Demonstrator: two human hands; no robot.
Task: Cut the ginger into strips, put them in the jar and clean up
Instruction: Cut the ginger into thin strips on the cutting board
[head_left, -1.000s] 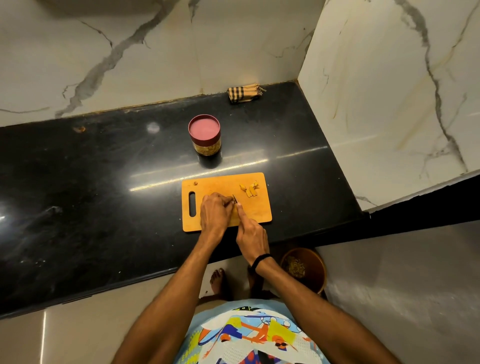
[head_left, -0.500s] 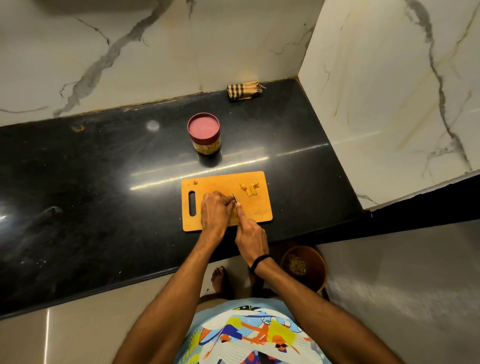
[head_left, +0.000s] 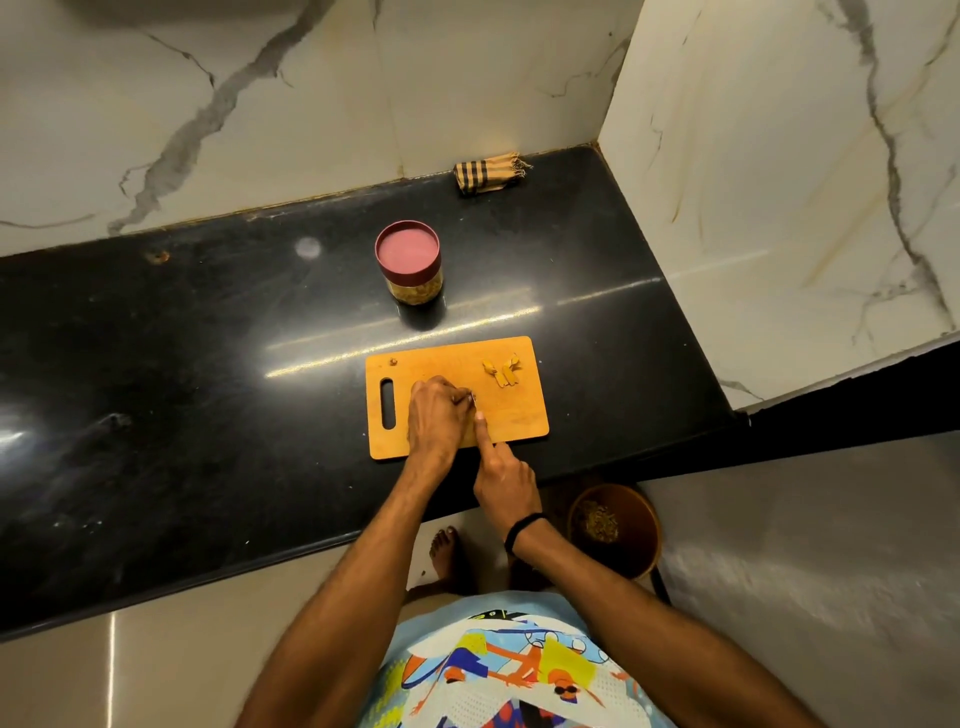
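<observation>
Two hands: our left hand pins ginger on the cutting board, right hand grips knife, forefinger steadying the cut.

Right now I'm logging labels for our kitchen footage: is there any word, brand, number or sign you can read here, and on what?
None can be read.
Jar: red lid plain; no label legible on the side.
Cutting board: no print visible.
Striped cloth: pattern only.
Printed garment: colourful figures; no letters legible.
Brown bin on the floor: no marking visible.
</observation>
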